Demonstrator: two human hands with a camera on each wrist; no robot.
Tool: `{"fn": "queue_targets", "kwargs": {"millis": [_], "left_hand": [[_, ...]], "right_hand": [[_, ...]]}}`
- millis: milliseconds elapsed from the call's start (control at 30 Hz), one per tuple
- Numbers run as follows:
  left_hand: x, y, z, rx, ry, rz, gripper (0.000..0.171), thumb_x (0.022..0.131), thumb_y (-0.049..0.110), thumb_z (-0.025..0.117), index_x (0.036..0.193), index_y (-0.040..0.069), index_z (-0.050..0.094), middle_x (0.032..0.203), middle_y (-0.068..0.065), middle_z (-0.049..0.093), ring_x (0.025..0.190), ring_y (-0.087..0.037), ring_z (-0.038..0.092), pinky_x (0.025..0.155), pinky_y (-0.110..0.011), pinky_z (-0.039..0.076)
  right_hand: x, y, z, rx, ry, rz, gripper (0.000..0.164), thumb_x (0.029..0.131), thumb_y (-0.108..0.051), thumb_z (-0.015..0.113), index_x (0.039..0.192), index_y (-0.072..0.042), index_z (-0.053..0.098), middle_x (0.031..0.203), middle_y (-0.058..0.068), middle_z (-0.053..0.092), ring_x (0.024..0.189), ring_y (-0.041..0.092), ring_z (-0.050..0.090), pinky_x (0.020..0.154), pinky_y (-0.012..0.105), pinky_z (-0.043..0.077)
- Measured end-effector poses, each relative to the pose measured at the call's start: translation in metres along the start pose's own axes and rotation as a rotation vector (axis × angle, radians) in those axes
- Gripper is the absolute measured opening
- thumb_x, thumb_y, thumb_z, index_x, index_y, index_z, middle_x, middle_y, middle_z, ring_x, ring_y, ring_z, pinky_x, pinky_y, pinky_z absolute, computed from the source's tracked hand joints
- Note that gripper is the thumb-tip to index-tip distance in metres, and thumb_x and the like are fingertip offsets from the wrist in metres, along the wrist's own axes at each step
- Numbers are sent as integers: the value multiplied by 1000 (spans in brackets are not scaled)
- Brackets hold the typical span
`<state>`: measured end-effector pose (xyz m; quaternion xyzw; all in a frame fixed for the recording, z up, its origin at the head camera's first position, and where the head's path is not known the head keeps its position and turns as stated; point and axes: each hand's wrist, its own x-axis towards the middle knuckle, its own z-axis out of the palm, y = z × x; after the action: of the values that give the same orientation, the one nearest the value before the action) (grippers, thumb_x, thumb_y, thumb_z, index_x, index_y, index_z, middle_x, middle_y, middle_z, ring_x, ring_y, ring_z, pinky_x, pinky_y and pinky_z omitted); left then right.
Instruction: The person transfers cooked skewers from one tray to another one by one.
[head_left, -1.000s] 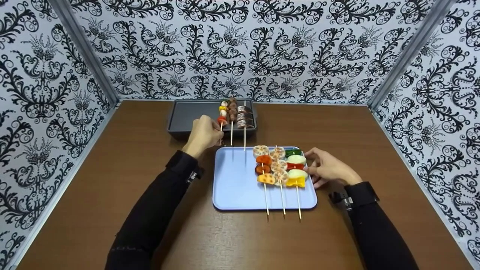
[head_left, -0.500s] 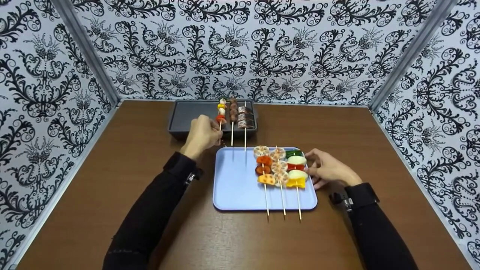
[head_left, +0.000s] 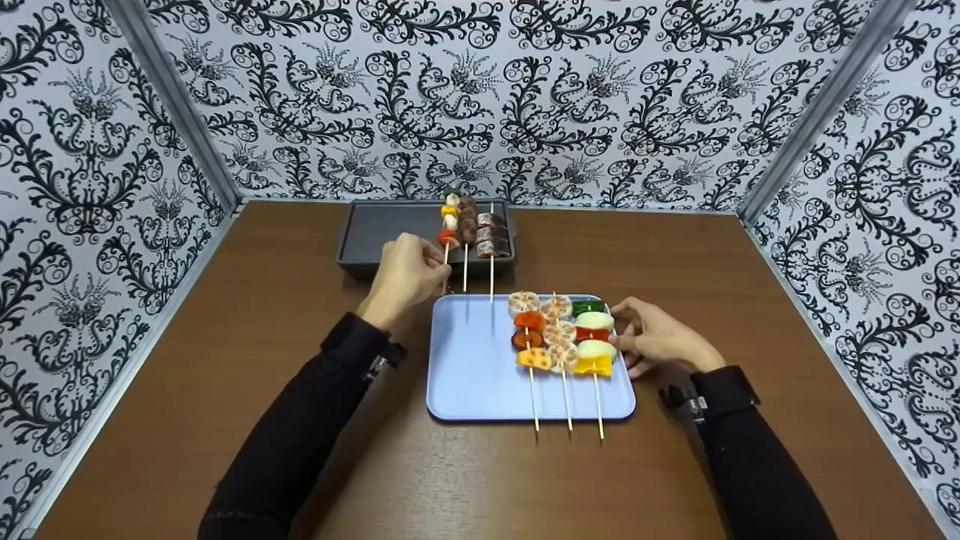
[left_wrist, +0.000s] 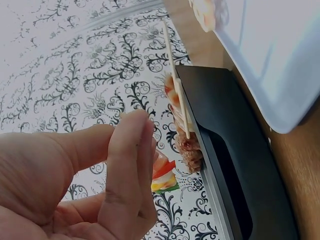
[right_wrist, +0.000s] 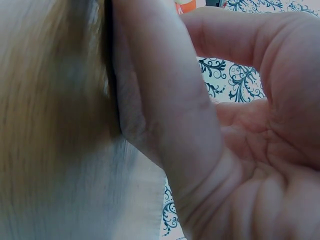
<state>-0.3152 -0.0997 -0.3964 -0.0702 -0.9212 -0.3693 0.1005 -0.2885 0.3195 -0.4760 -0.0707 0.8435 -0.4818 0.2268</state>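
- Grill pan (head_left: 382,229): dark, beyond the left-hand grip, its bare surface spreading to that grip's left.
- Left hand (head_left: 411,266): thumb and fingertips together, pinching the bare stick of the mixed skewer (head_left: 449,223). Skewer's food end is on the pan side, just past the fingers: tomato-red nearest, then white, yellow, green.
- Handling (estimate): light; stick stiff but thin, likely to roll or twist between fingertips; food end heavier, so it may dip. Pieces look smooth, possibly loose. Best hold: bare stick, close below the tomato piece.
- Meat skewer (head_left: 467,220): immediately right of the held one, close enough to snag.
- Fish skewer (head_left: 491,236): next along; both bare sticks overhang the pan's near edge, crowding the grip's right side.
- Tray (head_left: 469,382): pale blue, nearer the person, right of the left grip.
- Carrot skewer (head_left: 528,340), lotus skewer (head_left: 559,332), onion skewer (head_left: 594,321): side by side on the tray, toward the right grip.
- Right hand (head_left: 660,337): thumb and fingers curved about the tray's right edge; firmness cannot be told.
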Motion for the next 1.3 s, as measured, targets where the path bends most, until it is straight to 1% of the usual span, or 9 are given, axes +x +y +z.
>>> {"fn": "queue_targets", "kwargs": {"millis": [133,267,367,467,633,833,1033,1300], "left_hand": [[-5,3,-1,-34,-20,1,7,82,10,75,88,11,77,73,5,70,61,-12,67,64,-25,60],[-12,6,-1,-63,-23,8,8,82,8,74,89,10,77,73,5,71,59,-11,67,62,-25,60],[-16,8,-1,-90,-27,16,9,82,6,72,89,9,76,73,4,71,56,-11,68,57,-25,60],[-21,10,0,-123,-37,6,8,82,5,71,89,8,75,73,2,71,56,-11,68,53,-25,60],[-28,14,1,-163,-55,-19,4,84,6,72,87,8,74,74,1,71,57,-11,69,53,-24,60],[-37,17,5,-198,-85,-4,6,84,5,71,89,6,73,72,1,71,55,-10,69,52,-25,60],[-47,19,9,-197,-93,8,6,85,7,72,90,6,73,72,3,72,54,-7,69,52,-25,60],[-62,23,16,-175,-114,36,7,87,13,75,92,8,74,72,8,71,53,-4,67,52,-25,59]], "right_hand": [[-1,-1,0,-5,7,8,59,96,-9,69,145,-6,37,97,25,60,68,35,67,61,51,64],[-1,-1,0,-10,5,6,60,96,-8,69,146,-5,36,97,26,60,68,34,66,61,51,64],[0,-1,0,-13,12,2,59,96,-8,69,145,-5,37,96,26,60,67,34,66,61,51,64],[1,0,-1,-16,17,3,57,96,-7,69,144,-5,38,96,26,60,67,34,67,61,51,64],[2,1,-1,-15,20,15,56,96,-6,68,143,-7,39,97,26,60,68,34,67,61,52,63],[1,2,0,-11,7,-1,56,96,-7,68,143,-5,39,96,26,60,68,35,67,61,52,63],[0,1,0,-10,2,-7,57,96,-7,69,144,-4,38,97,27,60,69,36,67,61,51,64],[-1,-2,-1,-14,11,13,56,96,-6,67,144,-6,38,98,27,60,70,35,67,62,51,64]]}}
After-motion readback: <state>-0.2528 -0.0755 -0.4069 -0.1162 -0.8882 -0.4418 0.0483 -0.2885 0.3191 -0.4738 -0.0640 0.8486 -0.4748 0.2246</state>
